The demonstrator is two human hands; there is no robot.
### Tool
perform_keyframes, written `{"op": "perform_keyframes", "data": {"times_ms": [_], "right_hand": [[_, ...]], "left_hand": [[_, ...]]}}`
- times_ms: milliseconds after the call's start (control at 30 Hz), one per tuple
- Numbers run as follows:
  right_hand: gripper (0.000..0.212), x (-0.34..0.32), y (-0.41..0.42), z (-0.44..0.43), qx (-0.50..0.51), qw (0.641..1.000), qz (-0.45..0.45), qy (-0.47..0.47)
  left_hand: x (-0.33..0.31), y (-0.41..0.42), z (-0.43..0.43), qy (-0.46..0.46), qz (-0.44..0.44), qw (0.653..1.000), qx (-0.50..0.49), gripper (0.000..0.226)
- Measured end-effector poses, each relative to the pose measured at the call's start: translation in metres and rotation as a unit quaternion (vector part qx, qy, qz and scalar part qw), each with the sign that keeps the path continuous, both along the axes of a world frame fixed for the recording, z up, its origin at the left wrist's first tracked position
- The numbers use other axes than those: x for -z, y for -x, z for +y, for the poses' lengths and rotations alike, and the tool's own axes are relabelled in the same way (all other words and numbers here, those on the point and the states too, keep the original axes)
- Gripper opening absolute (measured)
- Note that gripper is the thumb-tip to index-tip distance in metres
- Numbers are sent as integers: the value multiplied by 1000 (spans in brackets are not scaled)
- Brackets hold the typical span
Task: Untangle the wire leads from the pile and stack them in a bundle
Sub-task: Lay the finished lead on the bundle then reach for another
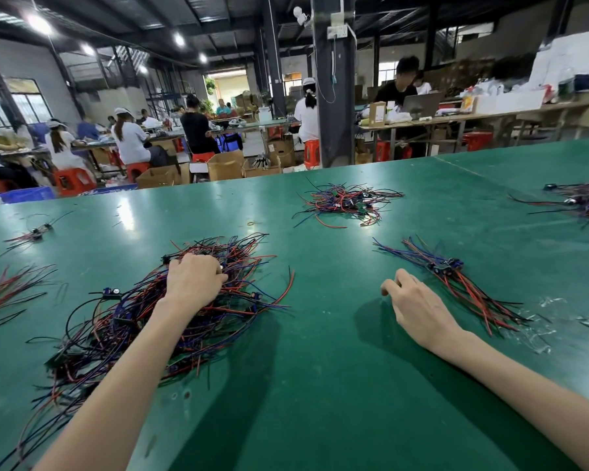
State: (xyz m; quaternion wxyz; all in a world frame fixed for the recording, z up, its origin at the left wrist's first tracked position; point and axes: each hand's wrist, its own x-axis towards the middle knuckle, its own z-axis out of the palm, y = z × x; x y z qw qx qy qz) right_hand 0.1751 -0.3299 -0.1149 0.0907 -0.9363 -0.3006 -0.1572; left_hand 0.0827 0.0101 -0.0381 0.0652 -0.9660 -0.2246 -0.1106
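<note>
Left edge of the green desk (pixel 320 385): a loose sheaf of red and black leads (pixel 11 294); behind it, one small lead set (pixel 34 232) lying alone.

Left-centre: the tangled pile (pixel 116 328) of red, blue and black wire leads, spread wide, with small black connectors among the strands. The left hand (pixel 193 280) sits on the pile's far part, knuckles up, fingers curled down into the wires and gripping strands; the fingertips are hidden.

Centre, farther back: a second, smaller tangle (pixel 347 203), well apart from both hands.

Right of centre: the right hand (pixel 412 300) rests on bare desk, fingers loosely curled, holding nothing. Just beside it on the right lies the bundle (pixel 456 280) of sorted leads, strands roughly parallel, connectors together near the middle.

Far right: clear plastic scraps (pixel 541 331) near the desk's front; a third tangle (pixel 585 202) at the frame edge.
</note>
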Motion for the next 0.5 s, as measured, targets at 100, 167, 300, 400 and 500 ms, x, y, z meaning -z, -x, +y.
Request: {"op": "perform_keyframes", "data": {"times_ms": [100, 167, 300, 400, 500], "right_hand": [[23, 1, -1, -1, -4, 1000, 1, -6], [22, 2, -1, -1, -5, 1000, 1, -6], [21, 2, -2, -1, -3, 1000, 6, -5], [20, 2, -3, -1, -1, 1000, 10, -6], [20, 2, -3, 0, 0, 1000, 9, -7]], "left_hand": [[-7, -3, 4, 21, 35, 999, -5, 26], [-11, -4, 7, 9, 79, 997, -12, 31], [-14, -7, 2, -42, 99, 994, -6, 32], [-20, -10, -1, -12, 88, 996, -5, 26], [-28, -10, 4, 97, 51, 994, 4, 14]]}}
